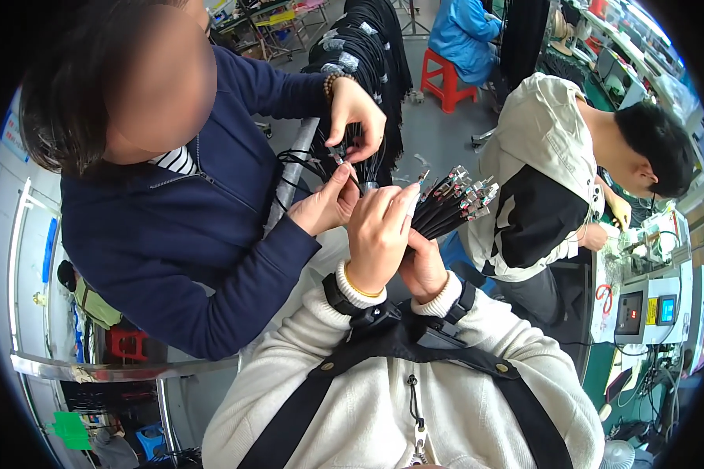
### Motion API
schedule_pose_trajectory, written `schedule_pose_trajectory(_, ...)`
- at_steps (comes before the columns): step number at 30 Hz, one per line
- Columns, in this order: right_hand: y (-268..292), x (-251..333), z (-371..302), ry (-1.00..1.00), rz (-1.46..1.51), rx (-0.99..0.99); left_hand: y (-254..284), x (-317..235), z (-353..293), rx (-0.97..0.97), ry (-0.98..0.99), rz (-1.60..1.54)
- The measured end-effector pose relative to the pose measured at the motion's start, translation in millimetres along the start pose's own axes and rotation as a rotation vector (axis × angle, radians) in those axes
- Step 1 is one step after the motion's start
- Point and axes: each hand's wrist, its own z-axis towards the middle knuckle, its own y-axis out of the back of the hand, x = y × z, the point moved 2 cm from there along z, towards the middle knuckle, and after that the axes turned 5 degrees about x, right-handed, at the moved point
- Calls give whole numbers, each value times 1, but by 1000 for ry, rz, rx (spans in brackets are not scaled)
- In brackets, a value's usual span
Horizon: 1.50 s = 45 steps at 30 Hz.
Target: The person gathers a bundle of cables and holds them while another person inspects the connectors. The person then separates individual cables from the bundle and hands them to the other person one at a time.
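Note:
A bundle of black cables (pixel 438 213) with bare metal connectors at the ends fans up in front of my chest. My right hand (pixel 426 270) is wrapped round the bundle from below. My left hand (pixel 379 238) is closed beside it, its fingers pressed together at a single cable end (pixel 423 177) that sticks up past the fingertips. The back of the left hand hides its thumb and part of the bundle. Close on the left, a person in a navy jacket (pixel 211 227) pinches another cable connector (pixel 337 156) between both hands.
Behind the hands, a rack (pixel 309 129) carries a thick hank of black cables (pixel 360 55). On the right, a person in a beige and black jacket (pixel 536 156) bends over a bench machine (pixel 653 309). A red stool (pixel 444 82) stands farther back, and a metal rail (pixel 125 372) runs at left.

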Motion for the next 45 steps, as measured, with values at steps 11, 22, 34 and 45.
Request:
schedule_pose_trajectory(11,-2,-13,7,48,-8,-11,9,11,3,45,18,32)
schedule_pose_trajectory(22,17,-20,3,-41,74,-94,0,18,-5,65,44,-17)
schedule_pose_trajectory(34,21,-22,6,124,18,-91,-8,15,-7,103,-11,5)
schedule_pose_trajectory(45,15,-26,12,97,-13,-92,-4,24,-4,44,0,36)
